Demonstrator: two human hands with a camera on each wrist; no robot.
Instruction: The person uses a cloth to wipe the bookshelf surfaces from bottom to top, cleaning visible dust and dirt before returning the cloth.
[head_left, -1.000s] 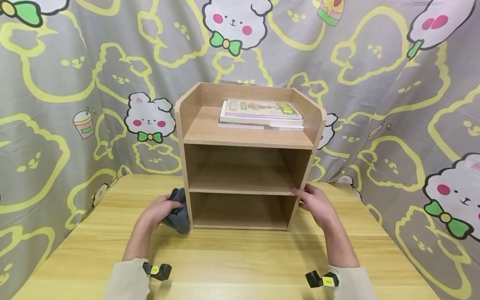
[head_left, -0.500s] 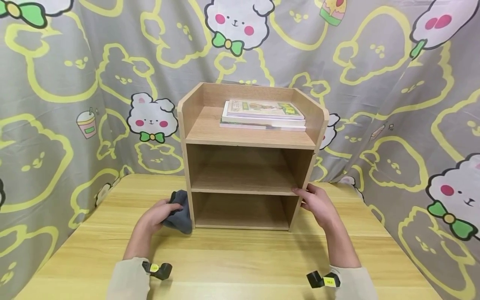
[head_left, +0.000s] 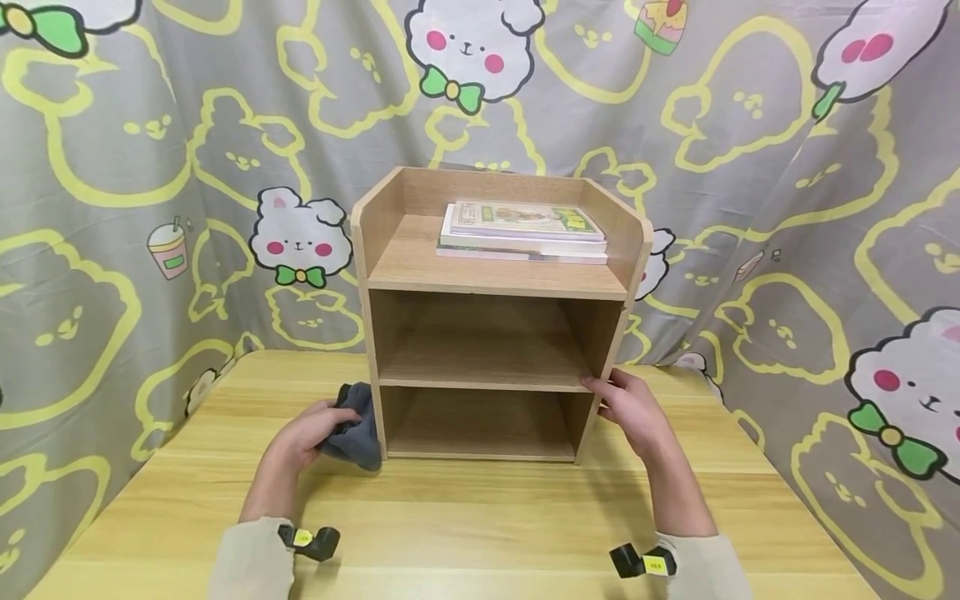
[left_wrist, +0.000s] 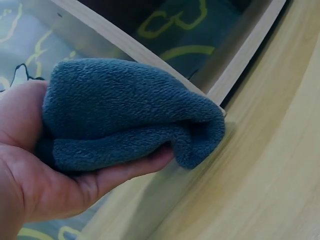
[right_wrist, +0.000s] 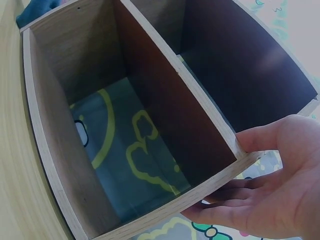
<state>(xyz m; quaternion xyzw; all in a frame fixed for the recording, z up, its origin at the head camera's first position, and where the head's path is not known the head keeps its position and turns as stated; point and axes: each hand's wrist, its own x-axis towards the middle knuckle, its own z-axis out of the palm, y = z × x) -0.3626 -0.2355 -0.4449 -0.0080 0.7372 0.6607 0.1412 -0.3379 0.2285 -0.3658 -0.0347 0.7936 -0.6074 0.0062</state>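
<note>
A small wooden shelf unit (head_left: 480,273) with two open compartments stands upright on the table. At its left side my left hand (head_left: 309,429) holds a bunched dark grey-blue cloth (head_left: 358,435), thumb on one side and fingers on the other. In the left wrist view the folded cloth (left_wrist: 125,102) lies against the unit's lower front corner, near the tabletop. My right hand (head_left: 636,410) grips the right side panel, its thumb at the front end of the middle board. The right wrist view shows the other fingers of this hand (right_wrist: 285,185) behind the panel's outer face.
Several books (head_left: 525,232) lie stacked flat on the unit's top, inside its raised back and sides. A light wooden table (head_left: 465,525) carries everything. Behind and on both sides hangs a grey curtain (head_left: 247,108) with cartoon prints.
My left hand and the cloth have shifted slightly towards me along the unit's left side. My right hand keeps its grip, and the unit stays in place.
</note>
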